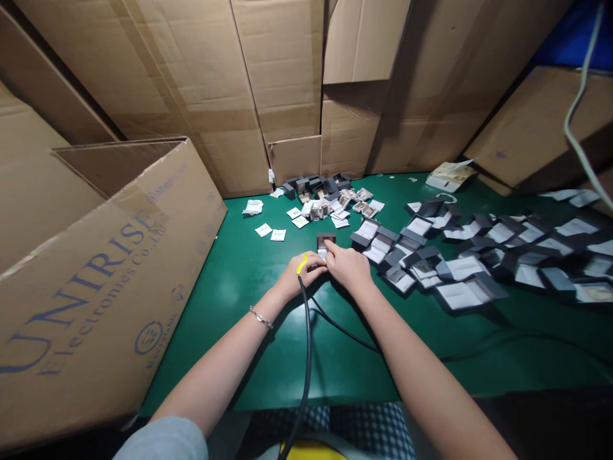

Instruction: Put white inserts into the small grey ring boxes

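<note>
Both my hands meet over a small open dark grey box (326, 242) on the green table (268, 358). My left hand (302, 271) is curled at the box's near left side, with a yellow tag on the thumb and a black cable running along the wrist. My right hand (345, 263) pinches the box's near edge from the right. The box's lid stands up behind the fingers. What lies under my fingers is hidden.
Rows of open dark boxes with white inserts (460, 268) spread to the right. A heap of closed boxes and white cards (325, 198) lies further back. A large printed carton (96, 281) stands at left; cardboard sheets (287, 83) wall the back.
</note>
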`<state>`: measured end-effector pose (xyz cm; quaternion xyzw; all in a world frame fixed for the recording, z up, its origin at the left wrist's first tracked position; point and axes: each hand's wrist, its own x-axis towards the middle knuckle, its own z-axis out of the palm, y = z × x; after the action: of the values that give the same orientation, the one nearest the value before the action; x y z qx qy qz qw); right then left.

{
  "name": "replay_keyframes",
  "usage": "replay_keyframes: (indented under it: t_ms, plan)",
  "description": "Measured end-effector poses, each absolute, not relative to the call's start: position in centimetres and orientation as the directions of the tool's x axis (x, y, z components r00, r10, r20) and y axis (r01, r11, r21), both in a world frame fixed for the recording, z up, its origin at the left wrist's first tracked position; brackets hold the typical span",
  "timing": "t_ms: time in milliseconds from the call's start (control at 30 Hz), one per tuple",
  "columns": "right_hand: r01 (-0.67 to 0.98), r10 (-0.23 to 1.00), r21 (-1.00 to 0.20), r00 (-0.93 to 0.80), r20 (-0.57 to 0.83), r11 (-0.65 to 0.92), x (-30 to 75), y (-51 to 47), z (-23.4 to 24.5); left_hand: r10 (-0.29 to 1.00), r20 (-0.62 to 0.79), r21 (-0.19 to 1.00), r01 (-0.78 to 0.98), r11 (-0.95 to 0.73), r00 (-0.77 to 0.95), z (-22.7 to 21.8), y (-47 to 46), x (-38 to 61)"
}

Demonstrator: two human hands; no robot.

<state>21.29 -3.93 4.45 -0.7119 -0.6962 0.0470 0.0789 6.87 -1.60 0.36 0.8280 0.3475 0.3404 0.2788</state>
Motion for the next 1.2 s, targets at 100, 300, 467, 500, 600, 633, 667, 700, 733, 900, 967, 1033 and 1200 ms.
replay_keyframes:
  t_ms: [100,300,467,500,600,633,667,700,733,900,967,1033,1200]
  plan:
    - [0.977,0.996,-0.215,0.032,0.078,-0.015,21.5,-3.9,4.1,0.778,0.371,0.704,0.393,-0.592,0.506,0.5,-1.7,6.9]
    - [0.877,0.961,-0.460,-0.003,0.278,0.136,22.3,-4.2,3.6,0.789,0.357,0.664,0.458,-0.591,0.501,0.2,-1.6,6.6]
    - [0.731,0.914,-0.641,0.059,0.401,0.235,22.7,-4.5,3.6,0.862,0.363,0.624,0.595,-0.507,0.353,-0.7,-0.5,5.9]
    - [0.709,0.910,-0.663,0.074,0.408,0.240,22.7,-4.4,3.5,0.877,0.364,0.612,0.630,-0.478,0.312,-0.9,-0.2,5.7]
    - [0.667,0.908,-0.719,0.155,0.390,0.195,22.4,-3.4,3.5,0.901,0.372,0.569,0.713,-0.411,0.223,-1.1,0.9,5.0]
    - [0.671,0.910,-0.722,0.177,0.375,0.167,22.2,-2.7,3.6,0.905,0.374,0.563,0.725,-0.396,0.204,-1.1,1.2,4.8]
    - [0.691,0.913,-0.710,0.187,0.362,0.140,22.0,-2.0,3.8,0.907,0.376,0.564,0.731,-0.385,0.188,-1.1,1.5,4.6]
    - [0.726,0.919,-0.678,0.177,0.352,0.120,21.7,-1.0,4.0,0.910,0.376,0.571,0.730,-0.375,0.173,-1.1,1.8,4.4]
    - [0.769,0.924,-0.629,0.150,0.353,0.116,21.3,0.0,4.4,0.913,0.375,0.580,0.727,-0.368,0.163,-1.1,2.0,4.3]
    - [0.945,0.920,-0.280,-0.049,0.389,0.169,19.0,5.9,6.1,0.925,0.339,0.620,0.700,-0.355,0.170,-0.9,2.1,4.2]
    - [0.968,0.928,-0.174,-0.112,0.356,0.183,18.1,7.7,6.3,0.930,0.325,0.636,0.689,-0.349,0.171,-0.7,2.0,4.2]
    - [0.978,0.934,-0.093,-0.148,0.324,0.187,17.5,9.0,6.1,0.931,0.320,0.648,0.675,-0.352,0.178,-0.5,1.9,4.2]
    - [0.964,0.911,-0.047,-0.231,0.340,0.262,17.1,10.1,5.5,0.935,0.309,0.668,0.659,-0.345,0.176,-0.1,1.7,4.2]
